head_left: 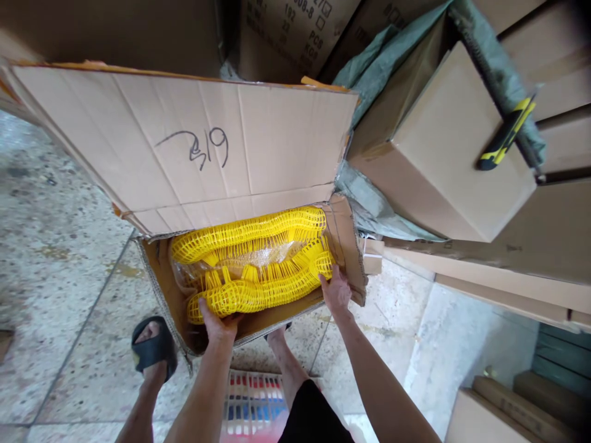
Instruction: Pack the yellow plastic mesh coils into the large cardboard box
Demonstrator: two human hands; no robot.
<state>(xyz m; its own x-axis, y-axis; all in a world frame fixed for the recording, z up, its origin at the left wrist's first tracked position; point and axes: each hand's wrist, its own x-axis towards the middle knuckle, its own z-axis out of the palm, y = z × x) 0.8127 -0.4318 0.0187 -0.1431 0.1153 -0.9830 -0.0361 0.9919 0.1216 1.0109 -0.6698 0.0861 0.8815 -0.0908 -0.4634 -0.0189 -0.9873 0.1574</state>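
Observation:
Inside an open cardboard box [161, 277] lie two long yellow stacks of nested plastic woven baskets, one behind the other. My left hand [220, 323] grips the left end of the front basket stack [263, 295], thumb on top and fingers partly hidden beneath it. At the opposite end, my right hand [337, 292] holds the same stack, its fingers partly out of sight against the box wall. The rear basket stack [249, 231] rests along the box's far side. Clear plastic wrap [270, 255] shows between the two stacks.
The raised box flap [277, 141] carries handwritten marks. A yellow and black utility knife [505, 135] lies on a closed carton [462, 141] at the right. Larger cartons stand behind. Below the box, a white plastic crate [240, 400] sits on the tiled floor [83, 258].

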